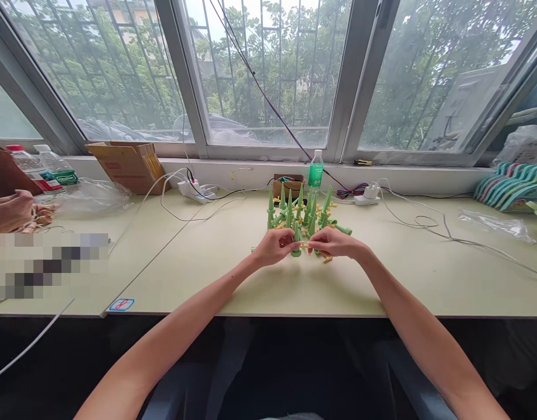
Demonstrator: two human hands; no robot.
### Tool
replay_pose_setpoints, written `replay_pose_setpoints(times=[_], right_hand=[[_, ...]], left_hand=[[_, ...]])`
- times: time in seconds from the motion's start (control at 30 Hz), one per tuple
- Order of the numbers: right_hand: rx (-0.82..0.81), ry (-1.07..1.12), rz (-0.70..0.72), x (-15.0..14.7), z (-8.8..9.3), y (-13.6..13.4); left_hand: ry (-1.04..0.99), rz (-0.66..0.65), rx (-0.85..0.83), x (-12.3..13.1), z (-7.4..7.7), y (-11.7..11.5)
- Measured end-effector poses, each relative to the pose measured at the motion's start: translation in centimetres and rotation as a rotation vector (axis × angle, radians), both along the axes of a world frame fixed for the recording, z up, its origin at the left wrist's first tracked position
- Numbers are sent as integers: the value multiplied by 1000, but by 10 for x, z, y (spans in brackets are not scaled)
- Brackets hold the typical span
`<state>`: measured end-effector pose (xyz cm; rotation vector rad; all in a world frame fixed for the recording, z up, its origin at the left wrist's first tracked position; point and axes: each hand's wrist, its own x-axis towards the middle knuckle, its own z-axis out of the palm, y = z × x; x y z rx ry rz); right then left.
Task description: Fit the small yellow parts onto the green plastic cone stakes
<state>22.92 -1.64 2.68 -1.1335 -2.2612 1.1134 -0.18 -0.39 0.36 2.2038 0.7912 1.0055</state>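
My left hand (pixel 276 245) is closed around a pale green cone-shaped piece (pixel 297 234), which stands upright with its wider base on the table. My right hand (pixel 332 241) pinches a small yellow piece (pixel 304 245) against the side of that cone, between the two hands. Fingers partly hide where the pieces meet. Just behind my hands stands a cluster of similar green cones (pixel 327 201), several with little yellow pieces sticking out. Some green pieces lie on their side, among them one at the right (pixel 344 230). A loose yellow piece (pixel 327 259) rests by my right hand.
Behind the cluster are a small brown box (pixel 288 185) and a green-labelled bottle (pixel 316 169). Power strips (pixel 196 189) and cables run along the back of the pale table (pixel 198 262). Hangers (pixel 511 186) lie far right. Another person's hand (pixel 14 213) is at far left.
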Motion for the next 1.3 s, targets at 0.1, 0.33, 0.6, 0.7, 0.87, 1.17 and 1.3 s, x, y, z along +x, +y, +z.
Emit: replay_pose_setpoints(times=[0.1,0.33,0.6,0.7,0.87,1.17,1.3], right_hand=[[-35,-1,9,-1,0,0],[-17,35,-30,-4,0,-1],[85,92,-41,-5,-7,3],[118,125,-59,-6,-7,3],[166,145,-79,-8,-6,3],[119,62,-108,-10,-9,6],[125,125,-116,-10,-8,4]], left_hand=[[-2,-5,-15,0,-1,0],[-16,16,-15,0,1,1],[-29,14,-21,0,3,-1],[-75,0,-102,-1,3,-1],[-128,-23,-187,-1,4,-1],[-94,-30,-127,1,9,-5],[-96,-5,-110,1,8,-4]])
